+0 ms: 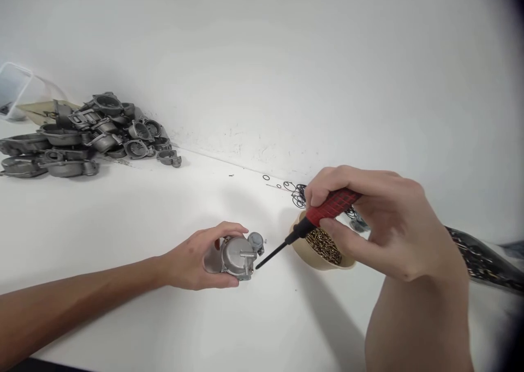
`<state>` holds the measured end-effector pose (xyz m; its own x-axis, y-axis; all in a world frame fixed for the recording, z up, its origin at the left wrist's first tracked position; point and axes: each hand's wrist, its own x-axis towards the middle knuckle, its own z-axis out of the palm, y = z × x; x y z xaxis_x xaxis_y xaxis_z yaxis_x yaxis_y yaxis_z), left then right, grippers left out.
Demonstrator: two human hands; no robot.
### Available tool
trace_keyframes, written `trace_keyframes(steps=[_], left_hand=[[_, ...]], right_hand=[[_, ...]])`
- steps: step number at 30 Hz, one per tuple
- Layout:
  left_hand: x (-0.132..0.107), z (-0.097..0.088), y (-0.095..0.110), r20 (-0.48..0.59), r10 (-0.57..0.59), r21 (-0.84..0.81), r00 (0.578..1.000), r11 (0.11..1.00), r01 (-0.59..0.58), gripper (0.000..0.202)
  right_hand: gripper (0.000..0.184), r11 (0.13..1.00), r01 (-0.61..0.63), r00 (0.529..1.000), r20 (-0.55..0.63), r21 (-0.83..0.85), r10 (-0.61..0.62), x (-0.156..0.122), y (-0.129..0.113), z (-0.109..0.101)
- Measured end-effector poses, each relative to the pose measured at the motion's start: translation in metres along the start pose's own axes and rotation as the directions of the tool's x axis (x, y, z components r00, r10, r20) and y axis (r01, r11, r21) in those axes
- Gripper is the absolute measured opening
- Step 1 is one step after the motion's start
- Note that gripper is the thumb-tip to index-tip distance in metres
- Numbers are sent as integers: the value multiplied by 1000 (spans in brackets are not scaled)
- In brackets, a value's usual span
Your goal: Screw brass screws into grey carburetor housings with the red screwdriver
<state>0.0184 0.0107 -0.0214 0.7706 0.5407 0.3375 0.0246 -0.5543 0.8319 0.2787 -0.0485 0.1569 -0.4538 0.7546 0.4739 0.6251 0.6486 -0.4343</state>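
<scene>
Grey, rounded metal casting [237, 255] fills the curled left grip [200, 257]; the right grip [385, 227] tightly clasps a textured, red-handled screwdriver [303, 228].

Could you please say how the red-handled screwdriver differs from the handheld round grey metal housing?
The red-handled screwdriver is long and slender; the round grey metal housing is compact. The screwdriver is red and black, the housing grey. The right hand holds the screwdriver, the left hand the housing. Both are held.

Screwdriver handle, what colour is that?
The handle is red, black toward the shaft, in the head view.
</scene>
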Motion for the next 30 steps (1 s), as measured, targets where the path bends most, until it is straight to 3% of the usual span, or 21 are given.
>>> trace_keyframes(steps=[3,15,25,30], left_hand=[[0,-2,1,18,12,-41,1000,999,-11,68],[5,-15,3,153,18,-215,988,977,15,71],[8,-17,-3,154,-64,-208,986,973,96,71],[9,-17,-5,139,-104,-186,985,974,129,75]], right_hand=[[23,1000,11,998,68,23,-13,2,-2,3],[25,1000,14,994,109,8,-15,5,-2,8],[25,995,46,993,113,-91,-36,3,-15,10],[51,992,123,989,80,-23,-121,3,-22,14]])
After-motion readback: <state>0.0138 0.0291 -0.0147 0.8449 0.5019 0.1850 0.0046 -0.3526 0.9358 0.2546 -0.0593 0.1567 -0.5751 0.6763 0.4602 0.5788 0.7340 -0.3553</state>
